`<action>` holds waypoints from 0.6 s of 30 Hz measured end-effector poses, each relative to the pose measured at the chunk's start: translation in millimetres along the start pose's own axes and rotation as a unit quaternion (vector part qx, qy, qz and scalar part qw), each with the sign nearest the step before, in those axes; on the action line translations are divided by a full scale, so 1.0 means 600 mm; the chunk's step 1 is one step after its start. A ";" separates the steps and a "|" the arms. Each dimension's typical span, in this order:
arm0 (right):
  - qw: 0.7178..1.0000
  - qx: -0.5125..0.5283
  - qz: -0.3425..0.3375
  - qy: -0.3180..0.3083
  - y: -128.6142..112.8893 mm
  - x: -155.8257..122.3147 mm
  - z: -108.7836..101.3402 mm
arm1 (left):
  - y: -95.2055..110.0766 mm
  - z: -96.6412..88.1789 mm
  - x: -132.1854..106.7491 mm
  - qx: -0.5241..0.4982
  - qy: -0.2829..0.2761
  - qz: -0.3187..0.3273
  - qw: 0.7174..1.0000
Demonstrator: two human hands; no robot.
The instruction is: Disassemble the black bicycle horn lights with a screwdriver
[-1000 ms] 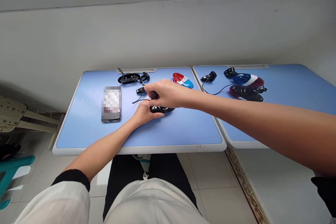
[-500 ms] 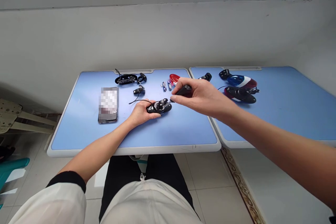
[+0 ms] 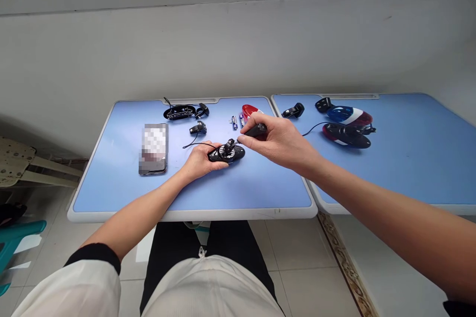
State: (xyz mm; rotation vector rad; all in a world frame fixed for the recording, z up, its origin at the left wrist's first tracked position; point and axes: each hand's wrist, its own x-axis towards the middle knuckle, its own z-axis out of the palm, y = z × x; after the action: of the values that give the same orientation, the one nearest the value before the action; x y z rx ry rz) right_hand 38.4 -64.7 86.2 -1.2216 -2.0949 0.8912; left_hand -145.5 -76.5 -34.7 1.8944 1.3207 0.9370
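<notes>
Head view, centre: one black housing (image 3: pixel 238 153), gripped by the left hand (image 3: pixel 203 160); one screwdriver (image 3: pixel 258 130), clasped in the right hand (image 3: pixel 280 141), which partly hides one red shell (image 3: pixel 250 109). Above centre: two batteries (image 3: pixel 234 123). Left of centre: one phone (image 3: pixel 153 149).

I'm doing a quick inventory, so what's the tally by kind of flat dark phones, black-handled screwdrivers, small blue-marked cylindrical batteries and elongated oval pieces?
Phone: 1
Screwdriver: 1, in the right hand
Batteries: 2
Oval: 5 (open black piece, black piece held by the left hand, partly hidden red piece, blue-white-red piece, black-and-red piece)
Total: 9
</notes>
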 end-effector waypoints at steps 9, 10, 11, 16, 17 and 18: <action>1.000 0.005 0.019 -0.022 -0.004 0.012 -0.005 | -0.003 0.001 0.001 -0.009 -0.003 -0.010 1.000; 0.999 0.016 0.026 -0.035 -0.003 0.017 -0.008 | -0.002 0.000 0.000 -0.011 -0.004 -0.010 1.000; 0.998 0.026 0.036 -0.055 -0.002 0.024 -0.011 | -0.002 0.000 0.000 -0.012 -0.005 -0.010 1.000; 0.987 -0.002 0.046 -0.152 -0.017 0.051 -0.016 | -0.002 0.000 0.000 0.001 -0.005 -0.009 1.000; 0.987 -0.030 0.035 -0.152 -0.022 0.054 -0.014 | -0.003 0.001 0.000 0.006 -0.004 -0.009 1.000; 0.988 -0.061 0.025 -0.143 -0.027 0.055 -0.010 | -0.004 0.001 0.000 0.010 -0.003 -0.009 1.000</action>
State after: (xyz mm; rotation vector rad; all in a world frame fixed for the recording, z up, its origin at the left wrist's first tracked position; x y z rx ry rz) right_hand 19.8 -39.9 106.6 -1.2761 -2.3843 1.0253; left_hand -146.1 -75.6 -36.8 1.8963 1.3451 0.9117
